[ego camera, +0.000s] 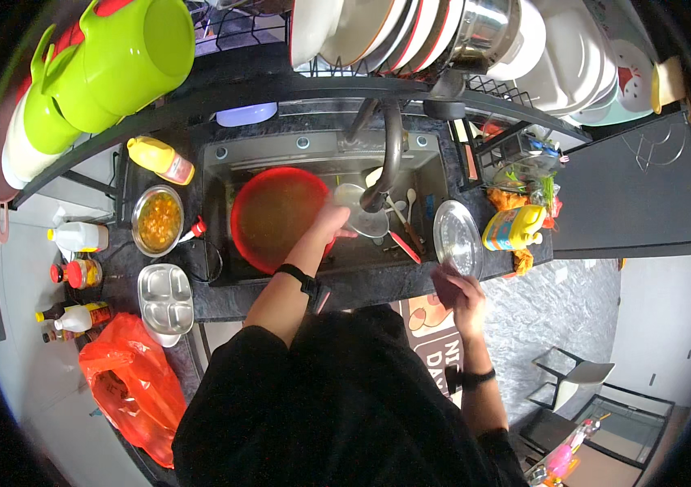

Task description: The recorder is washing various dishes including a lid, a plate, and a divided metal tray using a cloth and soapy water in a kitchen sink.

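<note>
My left hand (328, 226) is at the left rim of a round, pale, shiny bowl (368, 214) in the sink, below the faucet; its fingers appear closed on the rim, though blurred. Left of it, a large red-rimmed basin (278, 222) of murky liquid fills much of the sink. My right hand (470, 301) grips a dark brownish cloth (446, 285) beyond the sink's front right corner. The cloth overlaps the lower edge of a round, shiny lid or plate (458, 234) on the counter; contact is unclear. A red-handled utensil (405, 247) lies beside the bowl.
The dark faucet (392, 146) arches over the sink (217, 176). A dish rack (248, 85) spans the back. A steel bowl of food (159, 220), a compartment tray (166, 298) and a red plastic bag (132, 383) stand left. A yellow-capped jug (513, 228) stands right.
</note>
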Demonstrator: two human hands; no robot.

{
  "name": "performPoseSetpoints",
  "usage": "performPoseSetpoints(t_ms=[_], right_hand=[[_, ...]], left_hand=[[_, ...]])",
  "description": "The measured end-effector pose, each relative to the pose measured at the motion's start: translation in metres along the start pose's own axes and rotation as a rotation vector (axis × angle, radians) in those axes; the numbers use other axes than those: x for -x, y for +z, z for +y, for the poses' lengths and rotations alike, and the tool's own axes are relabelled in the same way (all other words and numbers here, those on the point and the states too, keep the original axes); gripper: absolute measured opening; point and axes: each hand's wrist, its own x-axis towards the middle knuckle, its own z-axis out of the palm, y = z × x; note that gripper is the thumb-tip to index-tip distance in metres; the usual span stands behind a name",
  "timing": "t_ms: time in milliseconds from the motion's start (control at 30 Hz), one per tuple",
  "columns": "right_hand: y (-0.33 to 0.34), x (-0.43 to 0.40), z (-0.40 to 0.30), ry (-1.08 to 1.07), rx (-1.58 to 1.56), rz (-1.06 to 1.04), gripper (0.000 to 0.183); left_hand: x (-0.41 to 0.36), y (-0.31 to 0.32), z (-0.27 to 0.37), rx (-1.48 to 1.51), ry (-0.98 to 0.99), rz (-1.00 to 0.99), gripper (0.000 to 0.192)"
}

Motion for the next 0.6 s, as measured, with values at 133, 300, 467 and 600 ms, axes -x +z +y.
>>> performPoseSetpoints(t_ms=[133, 300, 467, 600], right_hand=[[0.062, -0.077, -0.027, -0.233, 0.054, -0.061, 0.022], [0.124, -0.124, -0.036, -0.477, 0.311, -0.246, 0.034], [0.159, -0.135, 0.006, -0.196, 0.1, -0.424, 0.018], [0.153, -0.147, 0.032, 0.65, -0.938, -0.555, 0.02]], left_hand=[[0.001, 0.012, 0.012, -0.022, -0.06, 0.04, 0.051], [-0.003, 0.02, 0.027, -0.064, -0.072, -0.182, 0.052], [-0.021, -0.001, 0.013, -0.005, -0.097, -0.252, 0.056], [-0.026, 0.004, -0.004, -0.153, 0.012, 0.039, 0.062]])
